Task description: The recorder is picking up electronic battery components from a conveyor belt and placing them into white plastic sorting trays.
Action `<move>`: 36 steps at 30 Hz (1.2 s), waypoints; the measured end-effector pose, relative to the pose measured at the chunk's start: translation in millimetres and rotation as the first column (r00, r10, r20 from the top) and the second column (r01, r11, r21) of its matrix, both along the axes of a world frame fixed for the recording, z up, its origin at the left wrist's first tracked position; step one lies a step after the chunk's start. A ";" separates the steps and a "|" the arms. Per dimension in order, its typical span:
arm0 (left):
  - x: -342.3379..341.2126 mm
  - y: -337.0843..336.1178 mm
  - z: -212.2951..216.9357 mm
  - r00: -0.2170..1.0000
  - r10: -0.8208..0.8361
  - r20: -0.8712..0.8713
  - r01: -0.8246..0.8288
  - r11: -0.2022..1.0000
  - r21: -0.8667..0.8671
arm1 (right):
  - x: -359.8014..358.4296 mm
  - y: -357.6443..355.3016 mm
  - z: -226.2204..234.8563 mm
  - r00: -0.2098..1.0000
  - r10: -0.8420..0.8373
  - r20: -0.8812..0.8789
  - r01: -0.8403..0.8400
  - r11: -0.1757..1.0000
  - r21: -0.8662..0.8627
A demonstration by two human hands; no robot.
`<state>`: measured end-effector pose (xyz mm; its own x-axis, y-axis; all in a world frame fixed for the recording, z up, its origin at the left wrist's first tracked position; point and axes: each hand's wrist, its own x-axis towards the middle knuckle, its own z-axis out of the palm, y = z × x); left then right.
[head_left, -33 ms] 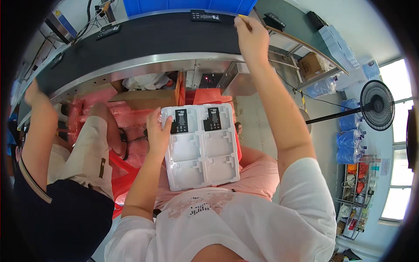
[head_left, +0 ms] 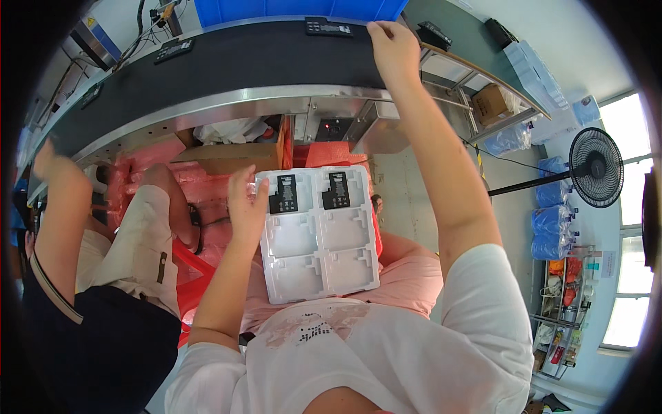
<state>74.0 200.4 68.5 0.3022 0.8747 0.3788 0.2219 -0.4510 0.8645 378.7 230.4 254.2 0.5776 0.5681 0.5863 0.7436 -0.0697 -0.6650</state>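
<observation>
A white plastic tray (head_left: 314,257) with several compartments rests on my lap. A flat black battery (head_left: 283,194) lies in its far left compartment, and another black battery (head_left: 336,190) in the far right one. My left hand (head_left: 246,205) is at the tray's far left edge, thumb against the rim and fingers alongside it. At the right end of the dark conveyor belt (head_left: 234,62), my right hand (head_left: 396,54) is raised with its fingers bent together. Whatever those fingers hold, if anything, is hidden. Just left of it, a black battery (head_left: 328,27) lies on the belt.
More batteries (head_left: 174,50) sit further left on the belt. A blue bin (head_left: 296,10) stands behind it. A co-worker's hand (head_left: 52,162) reaches to the belt at the left. Right of the belt are a metal rail (head_left: 483,74) and a standing fan (head_left: 594,165).
My right hand has shifted slightly left and up, and a yellow bit by its fingertips no longer shows. The battery on the belt sits slightly further right. The co-worker's hand has moved a little.
</observation>
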 end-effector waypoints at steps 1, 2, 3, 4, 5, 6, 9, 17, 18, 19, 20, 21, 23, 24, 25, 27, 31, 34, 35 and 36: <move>6.4 5.6 34.7 0.999 -0.010 0.046 0.006 0.997 0.083 | 28.2 26.4 -6.8 0.993 -0.106 -0.049 0.097 0.982 -0.160; 9.3 17.2 67.5 0.996 -0.009 0.086 -0.005 0.987 0.162 | 32.4 41.2 -6.9 0.993 -0.104 -0.049 0.095 0.982 -0.163; 7.9 33.2 94.4 0.997 0.009 0.077 -0.033 0.945 0.325 | 29.1 55.4 -3.3 0.978 -0.203 -0.053 0.169 0.911 -0.375; 14.0 51.8 114.9 0.997 0.011 0.076 -0.046 0.879 0.475 | 28.9 61.8 -0.7 0.949 -0.314 -0.026 0.243 0.783 -0.572; 19.1 71.5 135.9 0.994 0.017 0.106 -0.070 0.854 0.515 | 19.9 63.0 2.6 0.923 -0.380 0.057 0.328 0.702 -0.632; 26.2 93.9 152.5 0.990 0.023 0.137 -0.096 0.827 0.555 | 17.5 67.8 2.5 0.926 -0.375 0.054 0.322 0.706 -0.631; 33.6 202.7 164.9 0.960 0.276 0.043 -0.209 0.605 0.768 | 6.3 77.4 2.6 0.897 -0.415 0.150 0.402 0.627 -0.668; 96.8 307.9 138.3 0.454 0.371 -0.810 0.148 0.865 0.479 | 3.5 -3.5 -1.0 0.873 0.353 -0.335 -0.249 0.916 0.316; 97.9 303.7 149.4 0.342 0.279 -0.897 0.195 0.913 0.358 | -11.1 -28.3 5.4 0.836 0.392 -0.384 -0.290 0.909 0.298; 94.7 300.1 155.7 0.338 0.320 -0.885 0.163 0.906 0.390 | -27.5 -52.4 9.3 0.788 0.435 -0.435 -0.336 0.897 0.288; 94.4 296.7 156.1 0.338 0.360 -0.870 0.134 0.896 0.423 | -43.8 -78.8 10.6 0.779 0.404 -0.479 -0.342 0.915 0.216; 83.7 311.5 144.9 0.426 0.438 -0.792 0.135 0.834 0.534 | -60.3 -99.8 10.3 0.762 0.384 -0.521 -0.361 0.920 0.150; 90.4 299.2 141.0 0.525 0.482 -0.701 0.147 0.760 0.633 | -71.0 -138.0 -13.5 0.750 0.303 -0.589 -0.424 0.902 -0.076; 99.3 251.5 159.6 0.633 0.417 -0.652 0.107 0.788 0.607 | -70.2 -154.2 -35.4 0.694 0.307 -0.651 -0.474 0.875 -0.093; 99.4 216.3 175.2 0.723 0.363 -0.588 0.058 0.816 0.575 | -72.9 -166.9 -59.7 0.627 0.321 -0.709 -0.539 0.836 -0.098; 99.8 191.3 181.3 0.771 0.363 -0.523 0.012 0.813 0.582 | -79.9 -186.6 -107.6 0.600 0.217 -0.770 -0.590 0.770 -0.242; 105.9 125.8 199.1 0.899 0.237 -0.368 -0.109 0.935 0.337 | -82.6 -222.6 -221.1 0.840 0.264 -0.475 -0.490 0.745 -0.452; 52.7 133.3 166.7 0.954 0.148 -0.260 -0.026 0.907 0.421 | -111.2 -228.8 -207.2 0.930 0.367 0.023 -0.277 0.741 -0.612; 46.5 110.8 158.7 0.971 0.120 -0.205 -0.041 0.935 0.351 | -116.8 -232.9 -202.4 0.928 0.366 0.069 -0.255 0.758 -0.601; 36.6 76.9 151.7 0.985 0.090 -0.148 -0.046 0.960 0.276 | -121.0 -239.6 -200.9 0.926 0.359 0.114 -0.228 0.774 -0.590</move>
